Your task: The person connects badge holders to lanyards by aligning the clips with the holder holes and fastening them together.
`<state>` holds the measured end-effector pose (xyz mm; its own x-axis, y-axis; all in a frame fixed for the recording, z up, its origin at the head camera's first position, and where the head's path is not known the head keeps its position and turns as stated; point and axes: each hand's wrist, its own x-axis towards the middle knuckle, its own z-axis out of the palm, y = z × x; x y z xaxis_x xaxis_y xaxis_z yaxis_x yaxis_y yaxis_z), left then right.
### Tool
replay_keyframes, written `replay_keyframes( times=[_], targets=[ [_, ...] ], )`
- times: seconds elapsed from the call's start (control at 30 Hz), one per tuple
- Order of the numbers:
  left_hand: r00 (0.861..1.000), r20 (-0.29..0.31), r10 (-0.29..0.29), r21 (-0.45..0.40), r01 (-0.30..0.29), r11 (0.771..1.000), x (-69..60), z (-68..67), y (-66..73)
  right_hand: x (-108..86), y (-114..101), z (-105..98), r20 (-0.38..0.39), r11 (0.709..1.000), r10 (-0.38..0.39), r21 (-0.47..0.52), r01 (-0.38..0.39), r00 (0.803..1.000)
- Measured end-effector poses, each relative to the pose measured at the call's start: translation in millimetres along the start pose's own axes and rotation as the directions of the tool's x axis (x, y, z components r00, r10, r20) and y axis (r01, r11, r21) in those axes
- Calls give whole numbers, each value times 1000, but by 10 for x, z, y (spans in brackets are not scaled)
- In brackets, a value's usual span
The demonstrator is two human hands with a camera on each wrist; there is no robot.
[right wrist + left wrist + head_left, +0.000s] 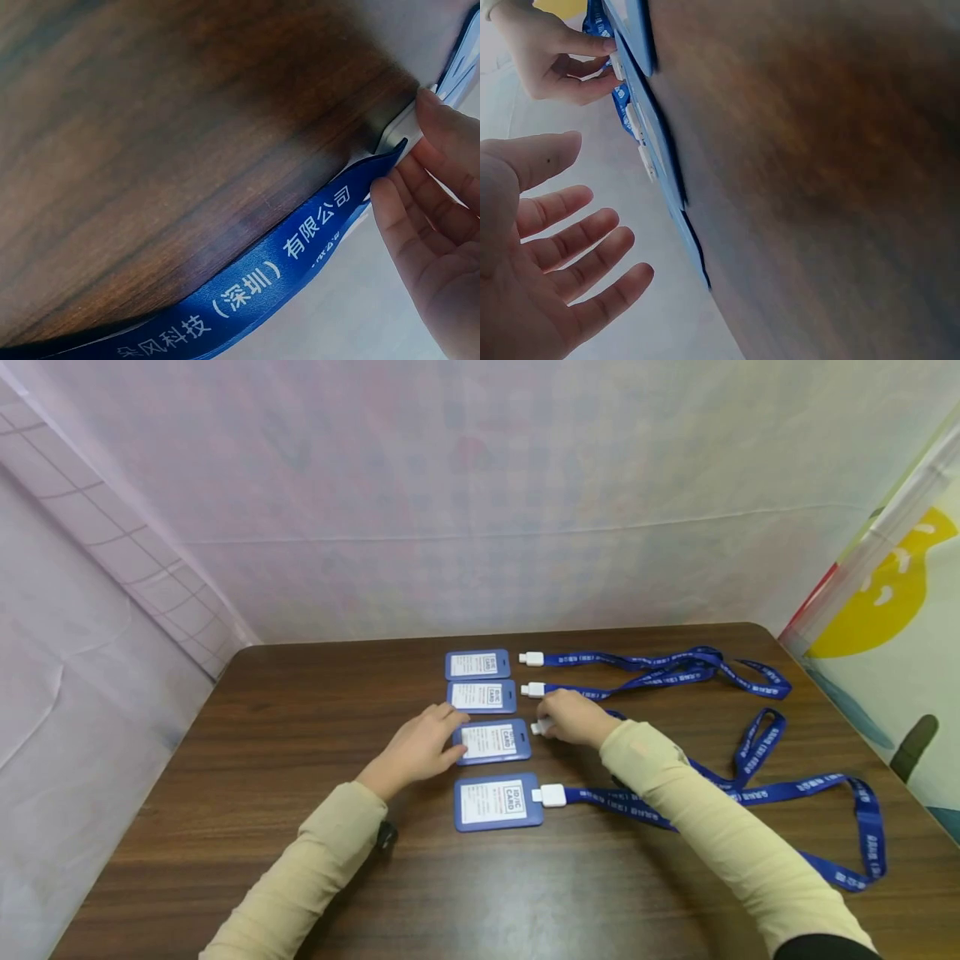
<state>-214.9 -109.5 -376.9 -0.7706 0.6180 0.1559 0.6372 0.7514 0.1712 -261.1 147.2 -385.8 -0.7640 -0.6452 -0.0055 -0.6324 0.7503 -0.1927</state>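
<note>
My right hand (577, 717) pinches the white plastic clip (540, 727) of a blue lanyard between thumb and fingertips. In the right wrist view, the printed lanyard strap (255, 281) trails away from that clip (397, 132). My left hand (422, 745) is at the left edge of a blue badge holder (491, 741), third from the back. Its fingers (592, 240) are spread and loosely bent in the left wrist view, with nothing held. The clip lies just right of this badge holder, apart from it. Whether the left fingertips touch the holder is hard to tell.
Two more badge holders (480, 696) lie behind, with separate lanyards (637, 672) to their right. In front, another badge holder (495, 802) has a white clip (553, 795) at its slot, its lanyard (870, 827) looping right. The wooden table (300, 710) meets a cloth backdrop (480, 527).
</note>
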Motion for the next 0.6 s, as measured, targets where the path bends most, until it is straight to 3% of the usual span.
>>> replay_keyframes(
  times=[0.17, 0.37, 0.6],
  targets=[
    [995, 91, -28, -17, 30, 999, 70, 13, -2, 0, -3, -3, -3, 1000, -2, 20, 2, 1000],
    [971, 233, -47, -20, 53, 998, 139, 52, 8, 14, 12, 16, 13, 1000, 16, 16, -16, 1000],
    [956, 289, -40, 10, 38, 999, 183, 84, 28, 31, 23, 31, 21, 1000, 21, -3, -21, 1000]
  ],
)
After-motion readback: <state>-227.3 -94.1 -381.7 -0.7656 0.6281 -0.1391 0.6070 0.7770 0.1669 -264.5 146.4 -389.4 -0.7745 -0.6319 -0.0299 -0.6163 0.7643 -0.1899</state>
